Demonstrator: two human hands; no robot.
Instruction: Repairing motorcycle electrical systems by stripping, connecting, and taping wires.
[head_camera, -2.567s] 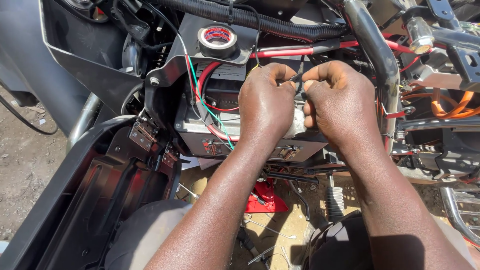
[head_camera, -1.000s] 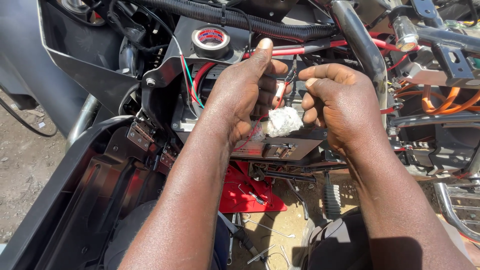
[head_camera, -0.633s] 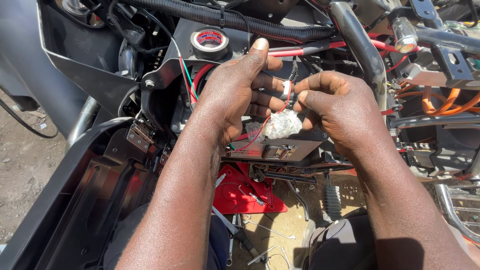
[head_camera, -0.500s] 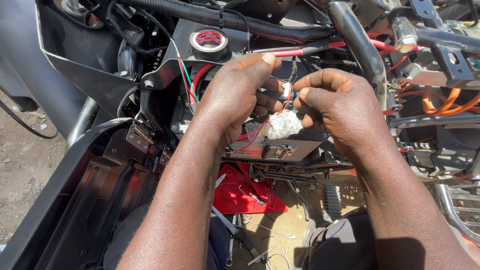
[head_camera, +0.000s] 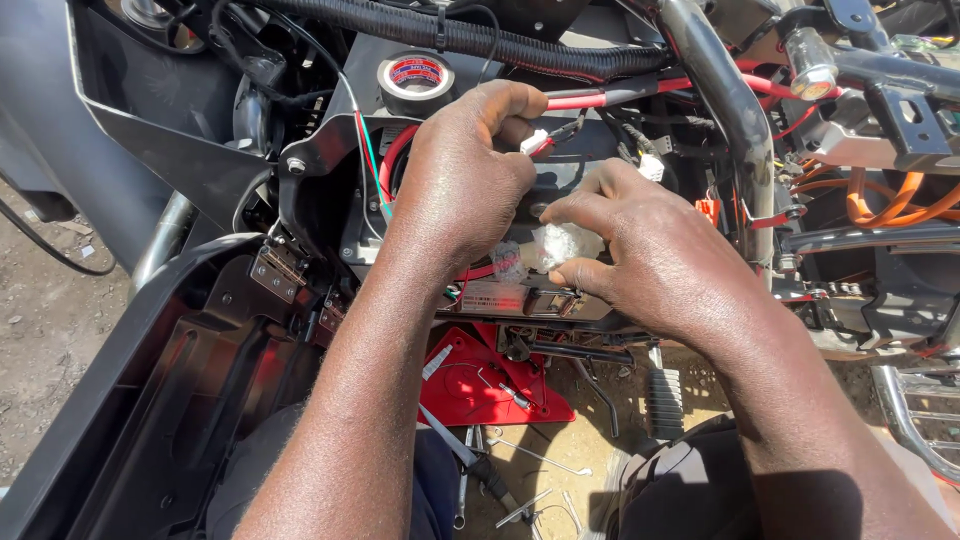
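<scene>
I look down into an open motorcycle frame. My left hand (head_camera: 462, 170) is curled over the black battery box (head_camera: 350, 235), its fingertips pinching a small white connector with a red wire (head_camera: 535, 143). My right hand (head_camera: 650, 255) lies just to the right, thumb and fingers closed around a crumpled clear plastic wrap (head_camera: 560, 245) that covers a wire joint. A red cable (head_camera: 600, 99) runs across behind both hands.
A roll of tape (head_camera: 416, 77) sits on the battery box behind my left hand. A black corrugated hose (head_camera: 480, 35) and a chrome frame tube (head_camera: 735, 110) cross above. Orange cables (head_camera: 880, 205) lie at right. A red tray (head_camera: 480, 385) and loose tools rest on the dirt below.
My left hand has shifted its fingers from an upright thumb to a pinch on the white connector. My right hand moved down onto the plastic wrap.
</scene>
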